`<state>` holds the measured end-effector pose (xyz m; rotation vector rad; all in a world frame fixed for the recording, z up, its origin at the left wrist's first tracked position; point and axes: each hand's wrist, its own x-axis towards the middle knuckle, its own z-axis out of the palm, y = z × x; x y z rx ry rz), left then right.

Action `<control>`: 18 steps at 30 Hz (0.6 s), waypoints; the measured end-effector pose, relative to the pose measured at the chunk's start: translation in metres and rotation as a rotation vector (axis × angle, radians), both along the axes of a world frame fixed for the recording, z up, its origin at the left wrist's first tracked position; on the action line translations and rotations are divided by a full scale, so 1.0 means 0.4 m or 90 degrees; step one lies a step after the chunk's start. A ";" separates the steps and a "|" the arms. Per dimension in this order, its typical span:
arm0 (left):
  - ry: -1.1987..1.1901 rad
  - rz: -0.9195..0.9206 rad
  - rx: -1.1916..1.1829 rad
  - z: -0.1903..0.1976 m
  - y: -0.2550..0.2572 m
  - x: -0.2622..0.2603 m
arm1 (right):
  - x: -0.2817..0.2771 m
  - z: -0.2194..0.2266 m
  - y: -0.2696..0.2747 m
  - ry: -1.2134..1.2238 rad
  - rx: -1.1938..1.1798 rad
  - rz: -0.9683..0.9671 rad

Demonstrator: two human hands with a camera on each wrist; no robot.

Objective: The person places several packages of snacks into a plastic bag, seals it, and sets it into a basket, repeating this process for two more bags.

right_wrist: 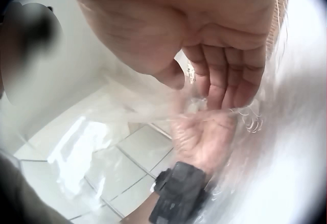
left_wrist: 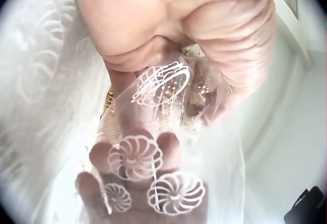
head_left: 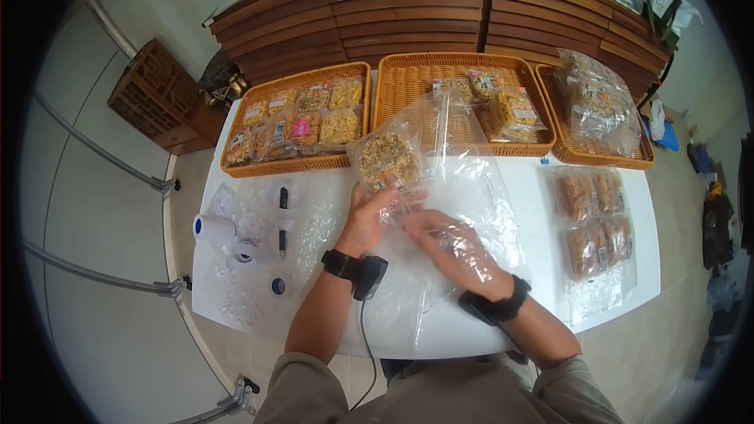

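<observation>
My left hand [head_left: 365, 216] grips the lower end of a clear packet [head_left: 389, 159] holding a round, flat cake of grains or nuts. Part of that packet [left_wrist: 196, 99] shows between thumb and fingers in the left wrist view. My right hand [head_left: 459, 255] is close beside the left, its fingers extended and slightly bent. Around it hangs a large clear plastic bag [head_left: 463, 129], whose film covers the right fingers [left_wrist: 133, 168] in the left wrist view. White flower-like prints mark this film. Through it, the left hand [right_wrist: 204, 137] shows in the right wrist view.
Snack packets fill a left wicker tray [head_left: 294, 165]; a middle tray [head_left: 404, 82] and right tray [head_left: 644, 159] hold more. Bagged brown snacks [head_left: 593, 224] lie on the white table [head_left: 644, 267]. At left are a white roll [head_left: 214, 228] and a black marker [head_left: 283, 198].
</observation>
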<state>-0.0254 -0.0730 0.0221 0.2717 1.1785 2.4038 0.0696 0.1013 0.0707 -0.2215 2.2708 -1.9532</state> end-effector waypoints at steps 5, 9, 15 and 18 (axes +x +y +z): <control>-0.017 -0.087 0.031 0.012 -0.014 -0.003 | 0.155 0.059 0.042 0.070 0.100 0.004; -0.003 -0.145 0.021 0.018 -0.015 -0.002 | 0.262 0.175 0.128 -0.099 0.151 0.162; -0.001 -0.265 0.007 0.043 -0.012 0.004 | 0.369 0.150 0.275 0.087 -0.216 -0.029; 0.024 -0.284 -0.032 0.061 -0.012 0.013 | 0.332 0.128 0.267 0.029 -0.023 -0.389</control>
